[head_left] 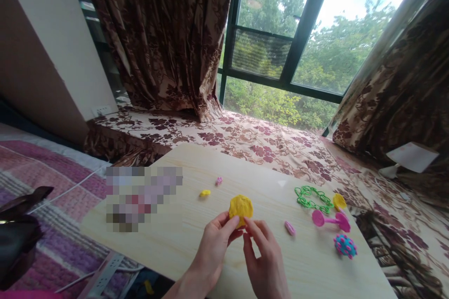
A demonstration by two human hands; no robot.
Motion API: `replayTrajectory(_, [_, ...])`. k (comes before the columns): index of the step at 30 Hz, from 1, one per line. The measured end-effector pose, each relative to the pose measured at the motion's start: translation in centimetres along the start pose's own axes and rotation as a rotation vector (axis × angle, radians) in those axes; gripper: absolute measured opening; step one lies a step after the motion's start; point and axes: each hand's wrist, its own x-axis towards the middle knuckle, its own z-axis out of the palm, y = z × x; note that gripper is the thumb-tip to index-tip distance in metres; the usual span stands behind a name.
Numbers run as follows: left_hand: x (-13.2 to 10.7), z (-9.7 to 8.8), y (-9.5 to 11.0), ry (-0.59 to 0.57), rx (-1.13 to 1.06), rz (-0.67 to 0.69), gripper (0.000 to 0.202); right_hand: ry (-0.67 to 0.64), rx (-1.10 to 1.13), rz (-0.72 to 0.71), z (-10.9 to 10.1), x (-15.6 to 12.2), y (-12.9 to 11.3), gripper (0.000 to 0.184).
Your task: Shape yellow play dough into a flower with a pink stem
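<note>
A flattened round of yellow modelling clay (241, 208) is held up over the table (168, 233), its surface lumpy and its edge uneven. My left hand (214, 242) grips its lower left side, thumb on the front and fingers behind. At the lower right edge, my right hand (264, 251) pinches the clay with thumb and fingertips. A small yellow clay piece (205, 193) and a small pink piece (219, 181) lie beyond my hands to the left. Just right of my right hand is a pink oblong piece (289, 228).
On the table's right side lie a green linked chain (307, 204), a pink dumbbell-like shape (330, 220), a yellow round piece (339, 202) and a blue ball with pink dots (345, 246). A blurred-out object (143, 201) is at left. A lamp (412, 156) stands on the window ledge.
</note>
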Motion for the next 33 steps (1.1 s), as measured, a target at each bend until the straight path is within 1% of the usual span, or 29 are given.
replayTrajectory(2, [0.4,-0.5,-0.6,0.021,0.101,0.004,0.039,0.031,0.046,0.042,-0.1,-0.2,0.3,0.031])
replayTrajectory(4, [0.8,-1.2,-1.0,0.034,0.236,0.025,0.040,0.097,0.010,0.094,-1.1,-0.2,1.7,0.026])
replayTrajectory(6, [1.3,-1.7,-1.4,0.059,0.354,0.053,0.038,0.141,-0.134,0.118,-3.0,-0.2,3.9,0.022])
replayTrajectory(8, [1.9,-2.1,-1.6,0.101,0.457,0.090,0.036,0.187,-0.335,0.168,-5.3,-0.4,6.3,0.020])
replayTrajectory(9, [2.2,-2.3,-1.7,0.124,0.516,0.110,0.037,0.194,-0.424,0.196,-6.3,-0.6,7.4,0.020])
replayTrajectory(11, [2.7,-2.5,-1.9,0.159,0.636,0.146,0.040,0.162,-0.512,0.258,-7.6,-1.1,9.1,0.023])
replayTrajectory(14, [2.7,-2.6,-1.9,0.161,0.809,0.173,0.048,0.112,-0.512,0.323,-8.0,-1.5,10.1,0.024])
replayTrajectory(17, [1.8,-2.9,-1.3,0.109,0.936,0.164,0.044,0.122,-0.489,0.333,-7.5,-1.2,9.8,0.025])
replayTrajectory(19, [0.8,-3.2,-0.8,0.054,1.060,0.168,0.035,0.119,-0.462,0.325,-7.0,-1.0,8.8,0.028])
replayTrajectory(20, [0.4,-3.4,-0.5,0.023,1.162,0.193,0.031,0.102,-0.430,0.317,-6.7,-1.0,8.2,0.028])
replayTrajectory(22, [-0.3,-3.8,-0.2,-0.021,1.332,0.315,0.026,0.041,-0.312,0.307,-5.8,-1.3,6.5,0.026])
replayTrajectory(23, [-0.4,-4.0,-0.1,-0.050,1.388,0.398,0.027,-0.005,-0.195,0.312,-5.2,-1.6,5.6,0.024])
replayTrajectory(24, [-0.4,-4.1,-0.1,-0.079,1.419,0.479,0.027,-0.039,-0.087,0.322,-4.6,-1.9,4.7,0.022])
replayTrajectory(26, [-0.3,-4.1,-0.4,-0.153,1.460,0.591,0.028,-0.065,0.022,0.328,-3.2,-2.5,3.3,0.019])
replayTrajectory(27, [-0.1,-4.0,-0.7,-0.187,1.480,0.613,0.028,-0.060,0.034,0.328,-2.6,-2.6,2.8,0.017])
replayTrajectory(29, [0.0,-3.6,-1.3,-0.225,1.510,0.613,0.027,-0.055,0.024,0.319,-1.7,-2.8,2.1,0.014])
replayTrajectory(31, [-0.1,-3.2,-2.0,-0.213,1.526,0.596,0.026,-0.064,0.017,0.308,-1.3,-2.7,1.8,0.013])
replayTrajectory(33, [-0.3,-2.9,-2.4,-0.176,1.532,0.588,0.025,-0.071,0.014,0.301,-1.0,-2.7,1.7,0.015])
